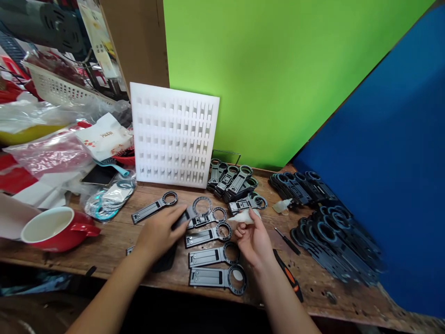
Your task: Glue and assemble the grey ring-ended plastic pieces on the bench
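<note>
My left hand (158, 234) is closed on a grey ring-ended bracket (190, 212), slightly blurred, whose ring points away to the right. Beneath and in front of it, several similar grey brackets (205, 257) lie side by side on the wooden bench, rings to the right. One more bracket (150, 211) lies apart, beyond the left hand. My right hand (255, 243) grips a small white squeeze bottle (245, 217), its pointed nozzle directed left over the brackets. A dark object (165, 260) is partly hidden under my left forearm.
Bracket piles (231, 181) sit at the back, and darker stacks (339, 236) at right. A screwdriver (288, 241), an orange-black handled tool (289, 276) and another small bottle (282, 205) lie near my right hand. A white foam tray (175, 137) leans upright; a red cup (57, 229) stands left.
</note>
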`<state>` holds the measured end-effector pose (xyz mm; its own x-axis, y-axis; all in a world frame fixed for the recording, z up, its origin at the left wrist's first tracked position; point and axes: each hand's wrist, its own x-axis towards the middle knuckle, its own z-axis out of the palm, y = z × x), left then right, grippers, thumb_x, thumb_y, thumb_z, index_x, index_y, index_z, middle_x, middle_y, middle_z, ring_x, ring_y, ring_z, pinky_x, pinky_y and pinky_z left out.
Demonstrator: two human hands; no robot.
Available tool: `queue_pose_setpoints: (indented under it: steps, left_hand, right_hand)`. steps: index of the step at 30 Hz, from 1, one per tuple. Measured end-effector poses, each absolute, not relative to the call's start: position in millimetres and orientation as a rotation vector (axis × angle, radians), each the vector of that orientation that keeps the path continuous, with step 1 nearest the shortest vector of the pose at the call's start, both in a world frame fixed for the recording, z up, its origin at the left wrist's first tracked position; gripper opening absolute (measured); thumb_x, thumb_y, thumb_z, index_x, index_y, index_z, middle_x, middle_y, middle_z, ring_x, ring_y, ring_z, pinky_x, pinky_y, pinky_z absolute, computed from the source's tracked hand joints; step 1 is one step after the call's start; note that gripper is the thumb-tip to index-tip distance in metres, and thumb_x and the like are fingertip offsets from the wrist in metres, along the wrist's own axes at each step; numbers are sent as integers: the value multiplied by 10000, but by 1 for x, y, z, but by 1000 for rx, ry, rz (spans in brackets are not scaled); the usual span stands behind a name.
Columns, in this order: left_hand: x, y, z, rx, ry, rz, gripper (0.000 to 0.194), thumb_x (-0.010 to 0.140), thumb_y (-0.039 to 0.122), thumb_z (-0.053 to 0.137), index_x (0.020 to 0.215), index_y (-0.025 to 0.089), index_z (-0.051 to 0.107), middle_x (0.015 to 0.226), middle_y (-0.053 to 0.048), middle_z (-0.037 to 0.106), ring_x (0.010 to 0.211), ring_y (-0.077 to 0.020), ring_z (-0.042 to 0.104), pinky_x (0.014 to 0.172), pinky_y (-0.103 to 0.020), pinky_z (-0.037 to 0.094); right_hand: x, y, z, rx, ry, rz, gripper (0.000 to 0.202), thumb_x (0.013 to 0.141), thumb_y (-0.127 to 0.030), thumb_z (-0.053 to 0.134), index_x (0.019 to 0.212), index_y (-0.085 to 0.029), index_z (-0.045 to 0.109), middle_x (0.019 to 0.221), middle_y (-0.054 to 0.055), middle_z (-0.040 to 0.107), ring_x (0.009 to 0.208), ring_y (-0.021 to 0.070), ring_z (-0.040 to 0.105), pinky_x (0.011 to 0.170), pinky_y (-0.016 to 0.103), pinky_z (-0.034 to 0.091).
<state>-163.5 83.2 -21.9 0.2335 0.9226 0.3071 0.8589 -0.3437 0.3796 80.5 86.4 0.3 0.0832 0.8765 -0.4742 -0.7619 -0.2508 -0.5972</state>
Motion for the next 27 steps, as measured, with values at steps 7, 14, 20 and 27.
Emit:
queue_pose_setpoints:
  steps: [7, 14, 20, 27]
  left_hand:
    - [-184, -14, -69, 2340, 1723, 677, 375, 846, 361, 520, 1204, 266, 576, 1040, -32, 682, 920, -191, 639, 787, -289, 510]
    - [-184, -10, -65, 2198, 1752, 536, 360, 834, 353, 520, 1181, 290, 591, 1046, -32, 654, 926, -200, 615, 804, -322, 496]
    - [-184, -9, -60, 2142, 1738, 534, 356, 819, 339, 536, 1168, 311, 600, 1029, -26, 647, 894, -188, 612, 813, -315, 484]
    - [-183, -9, -59, 2107, 1738, 553, 352, 816, 333, 538, 1161, 314, 603, 1023, -27, 645, 888, -189, 608, 811, -319, 482]
  right_hand:
    - [48, 71, -29, -1099, -346, 1560, 275, 627, -332, 754, 733, -180, 551, 554, -53, 528, 437, 59, 415, 378, 160, 298]
    - [14, 65, -58, -1263, -969, 1440, 301, 722, -453, 634, 660, -184, 515, 508, -53, 467, 452, 90, 381, 421, 213, 273]
    - [3, 62, -62, -1285, -1242, 1324, 254, 746, -424, 593, 733, -174, 547, 661, -12, 559, 595, 133, 471, 543, 242, 367]
    - [-3, 58, -56, -1328, -1340, 1305, 219, 756, -377, 582, 681, -179, 528, 625, -23, 528, 594, 130, 448, 584, 249, 377]
